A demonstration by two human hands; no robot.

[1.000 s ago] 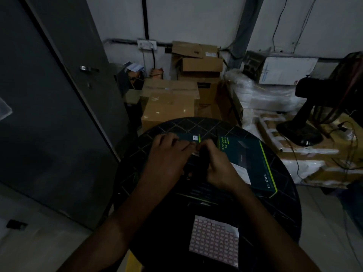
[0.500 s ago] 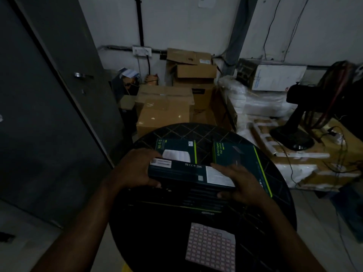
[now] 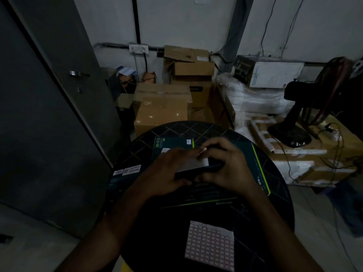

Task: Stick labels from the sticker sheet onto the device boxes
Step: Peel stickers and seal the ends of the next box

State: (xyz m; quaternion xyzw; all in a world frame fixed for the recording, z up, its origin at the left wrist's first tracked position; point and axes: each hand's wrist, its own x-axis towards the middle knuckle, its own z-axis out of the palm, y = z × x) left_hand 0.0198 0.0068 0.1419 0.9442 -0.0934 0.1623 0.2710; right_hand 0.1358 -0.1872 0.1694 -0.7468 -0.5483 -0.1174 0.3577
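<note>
On the dark round table [image 3: 196,128], my left hand [image 3: 169,169] and my right hand [image 3: 225,167] grip a dark device box [image 3: 196,172] from both sides, thumbs along its near edge. A white label [image 3: 196,163] shows on it between the hands. My fingertips meet over a small pale scrap [image 3: 203,150]; what it is I cannot tell. Behind lies a Wi-Fi box [image 3: 172,143], and to the right a larger box with a green edge [image 3: 260,163]. The pink sticker sheet [image 3: 210,246] lies flat near me.
Barcode labels [image 3: 127,170] show on a dark box face left of my left wrist. Behind the table stand stacked cardboard boxes [image 3: 163,108]. A grey door [image 3: 49,114] is at the left. A black fan [image 3: 294,122] and cables sit at the right.
The hands have come back together over the held box, the left one sliding right across its top. The box sits lower and more tilted than half a second ago.
</note>
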